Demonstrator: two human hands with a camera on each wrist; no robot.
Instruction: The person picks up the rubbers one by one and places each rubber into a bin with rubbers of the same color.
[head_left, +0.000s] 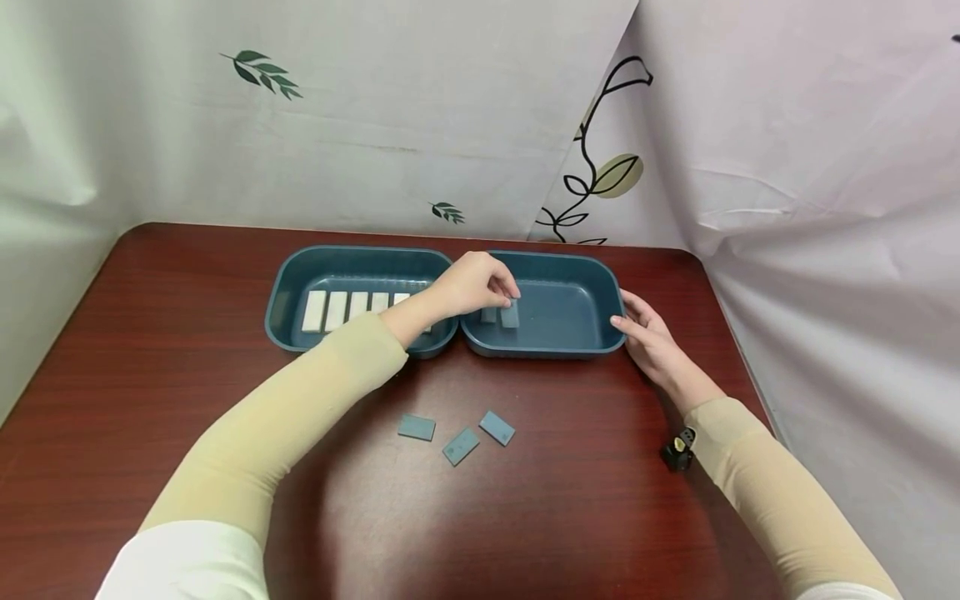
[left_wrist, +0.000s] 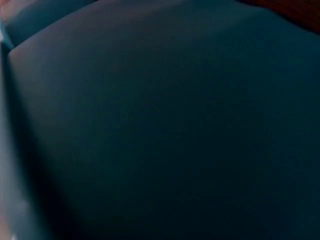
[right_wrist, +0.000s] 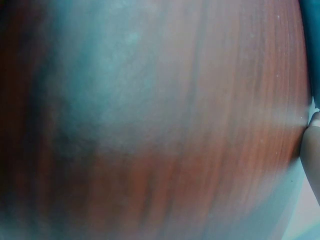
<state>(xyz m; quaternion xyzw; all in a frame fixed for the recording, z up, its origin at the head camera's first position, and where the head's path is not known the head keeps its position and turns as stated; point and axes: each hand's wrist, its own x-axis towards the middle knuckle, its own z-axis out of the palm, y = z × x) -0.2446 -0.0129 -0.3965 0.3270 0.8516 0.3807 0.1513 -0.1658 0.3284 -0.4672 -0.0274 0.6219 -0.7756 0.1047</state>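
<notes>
In the head view my left hand [head_left: 476, 283] reaches into the right blue tray [head_left: 566, 346]. Its thumb and fingertips pinch the top end of a blue-grey tile [head_left: 511, 317], which is beside another blue-grey tile [head_left: 488, 316] at the tray's left end. My right hand [head_left: 651, 337] holds that tray's right end, thumb at the rim and fingers along the outside. Dark blue tray surface [left_wrist: 165, 125] fills most of the left wrist view, hiding the fingers' work. A fingertip [right_wrist: 313, 145] shows at the right wrist view's edge, near the tray [right_wrist: 314, 50].
A second blue tray [head_left: 273, 308] adjoins on the left, holding a row of several white tiles [head_left: 336, 311], partly covered by my left forearm. Three loose blue-grey tiles [head_left: 461, 447] lie on the dark red wooden table [head_left: 570, 500] in front. A white patterned curtain [head_left: 360, 125] hangs behind.
</notes>
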